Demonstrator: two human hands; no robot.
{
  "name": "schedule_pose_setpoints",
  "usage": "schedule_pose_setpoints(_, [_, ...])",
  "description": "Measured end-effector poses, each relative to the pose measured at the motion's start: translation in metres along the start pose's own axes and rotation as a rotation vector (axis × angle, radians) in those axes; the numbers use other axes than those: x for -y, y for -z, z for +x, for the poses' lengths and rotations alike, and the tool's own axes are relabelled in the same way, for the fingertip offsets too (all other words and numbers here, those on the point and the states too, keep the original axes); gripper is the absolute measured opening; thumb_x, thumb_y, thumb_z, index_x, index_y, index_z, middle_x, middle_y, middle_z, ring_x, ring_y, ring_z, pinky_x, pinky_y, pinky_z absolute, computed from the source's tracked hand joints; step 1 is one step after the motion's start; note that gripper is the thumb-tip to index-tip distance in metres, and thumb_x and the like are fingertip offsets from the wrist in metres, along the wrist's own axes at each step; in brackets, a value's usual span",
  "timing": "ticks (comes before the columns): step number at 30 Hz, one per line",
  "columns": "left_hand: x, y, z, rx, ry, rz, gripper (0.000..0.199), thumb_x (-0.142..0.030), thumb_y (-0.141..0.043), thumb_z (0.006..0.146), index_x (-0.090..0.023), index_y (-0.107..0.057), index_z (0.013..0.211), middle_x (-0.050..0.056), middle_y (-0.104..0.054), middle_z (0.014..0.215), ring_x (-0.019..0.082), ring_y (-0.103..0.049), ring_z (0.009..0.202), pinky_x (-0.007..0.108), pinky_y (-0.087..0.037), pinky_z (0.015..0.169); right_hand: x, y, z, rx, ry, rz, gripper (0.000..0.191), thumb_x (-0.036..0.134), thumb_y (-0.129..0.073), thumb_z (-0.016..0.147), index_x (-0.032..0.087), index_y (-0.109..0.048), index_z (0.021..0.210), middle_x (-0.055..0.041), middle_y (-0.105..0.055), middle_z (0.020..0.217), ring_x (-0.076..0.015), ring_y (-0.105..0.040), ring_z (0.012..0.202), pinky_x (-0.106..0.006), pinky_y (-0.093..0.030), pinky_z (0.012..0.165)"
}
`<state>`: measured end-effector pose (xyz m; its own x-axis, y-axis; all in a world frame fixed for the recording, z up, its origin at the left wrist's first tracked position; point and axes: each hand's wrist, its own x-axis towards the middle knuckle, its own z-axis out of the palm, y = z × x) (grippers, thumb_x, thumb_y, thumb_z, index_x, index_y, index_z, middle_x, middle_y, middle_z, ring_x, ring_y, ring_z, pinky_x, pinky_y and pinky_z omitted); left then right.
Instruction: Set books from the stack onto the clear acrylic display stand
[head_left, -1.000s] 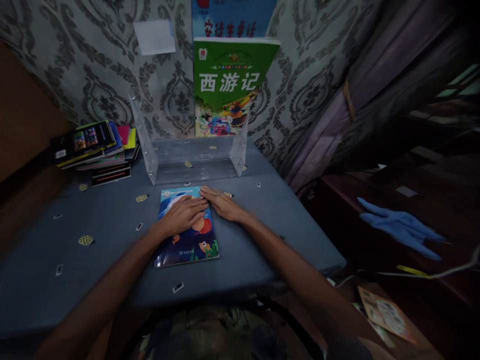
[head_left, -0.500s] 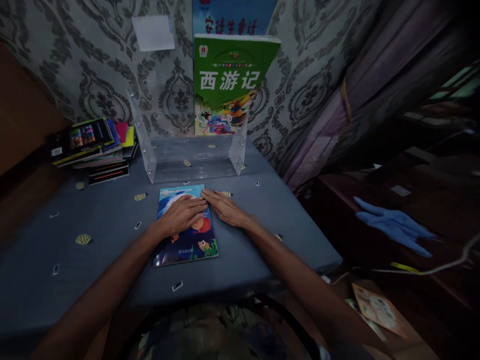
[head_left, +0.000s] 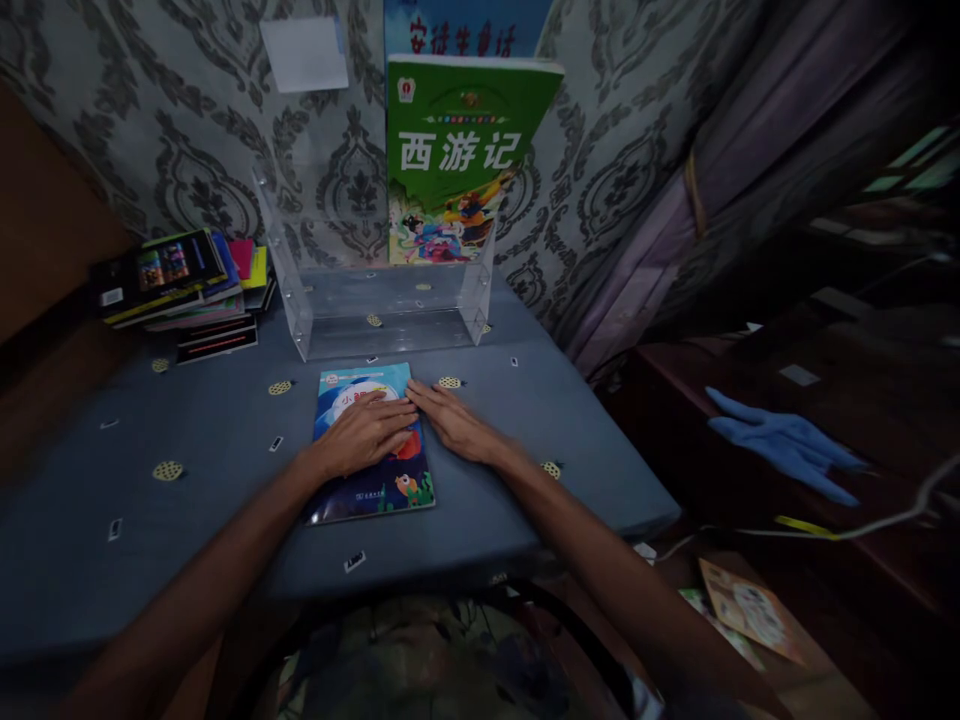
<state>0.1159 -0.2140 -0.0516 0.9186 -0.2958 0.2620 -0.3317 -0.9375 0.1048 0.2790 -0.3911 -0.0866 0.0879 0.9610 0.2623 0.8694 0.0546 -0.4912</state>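
A blue picture book (head_left: 375, 495) with a fish on its cover lies flat on the cloth-covered table (head_left: 217, 520). My left hand (head_left: 367, 432) rests flat across the middle of the cover, fingers stretched to the right. At the book's right edge lies my right hand (head_left: 452, 422), its fingers extended and the tips touching the edge near the left fingertips. Neither hand grips anything. Part of the cover is hidden under the left hand. Behind the book stands a clear acrylic rack (head_left: 390, 335) with a green book (head_left: 461, 170) upright in it.
Behind the green book a blue book (head_left: 465, 25) sticks up. Several books are stacked in a pile (head_left: 184, 285) at the back left. To the right, a blue glove (head_left: 784, 440) lies on a dark surface, with a pale cable (head_left: 885, 528) nearby. Lower down are picture books (head_left: 754, 610).
The left hand has slid slightly down the cover, showing more of the title. The right hand has shifted slightly down along the edge. The view has tilted a little.
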Motion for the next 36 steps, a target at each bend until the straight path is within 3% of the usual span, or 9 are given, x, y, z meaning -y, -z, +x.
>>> schedule_pose_setpoints(9, [-0.021, 0.005, -0.007, 0.065, 0.034, -0.017, 0.049, -0.048, -0.032, 0.107, -0.022, -0.057, 0.139, 0.01, -0.058, 0.145, 0.023, -0.053, 0.136, 0.048, -0.035, 0.116, 0.013, -0.001, -0.013, -0.022, -0.018, 0.022, 0.065, 0.008, -0.036, 0.098, 0.03, -0.026, 0.159, -0.005, -0.029, 0.164, -0.0213, -0.03, 0.151, -0.054, -0.027, 0.124])
schedule_pose_setpoints(15, [-0.045, 0.008, -0.02, 0.184, 0.07, 0.018, 0.089, -0.076, -0.029, 0.095, -0.012, -0.03, 0.156, 0.017, -0.032, 0.162, 0.027, -0.024, 0.153, 0.05, -0.014, 0.125, 0.021, -0.004, -0.021, -0.032, 0.005, 0.011, 0.07, 0.004, -0.035, 0.097, 0.031, -0.02, 0.16, -0.0051, -0.029, 0.165, -0.0198, -0.03, 0.151, -0.054, -0.027, 0.125])
schedule_pose_setpoints(19, [-0.051, 0.01, -0.025, 0.271, 0.048, 0.014, 0.11, -0.089, -0.031, 0.083, -0.009, -0.022, 0.158, 0.021, -0.02, 0.165, 0.032, -0.011, 0.155, 0.052, -0.009, 0.125, 0.019, -0.007, -0.022, -0.063, 0.026, 0.021, 0.068, 0.007, -0.036, 0.098, 0.032, -0.022, 0.16, -0.0051, -0.03, 0.164, -0.0199, -0.03, 0.151, -0.055, -0.028, 0.124])
schedule_pose_setpoints(27, [-0.051, 0.013, -0.022, 0.315, 0.029, 0.026, 0.092, -0.076, -0.032, 0.094, -0.014, -0.017, 0.16, 0.019, -0.017, 0.166, 0.03, -0.009, 0.156, 0.053, -0.007, 0.125, 0.011, -0.007, -0.017, -0.056, 0.014, 0.041, 0.061, 0.009, -0.037, 0.098, 0.025, -0.033, 0.157, -0.0108, -0.036, 0.161, -0.0214, -0.035, 0.149, -0.055, -0.03, 0.122])
schedule_pose_setpoints(36, [-0.029, 0.011, -0.01, 0.28, 0.012, 0.035, 0.086, -0.071, -0.033, 0.097, -0.015, -0.017, 0.16, 0.018, -0.023, 0.165, 0.029, -0.017, 0.155, 0.054, -0.007, 0.125, -0.016, -0.011, 0.002, -0.105, 0.079, 0.048, 0.062, 0.009, -0.038, 0.097, 0.026, -0.033, 0.156, -0.011, -0.038, 0.16, -0.0206, -0.035, 0.149, -0.054, -0.033, 0.121])
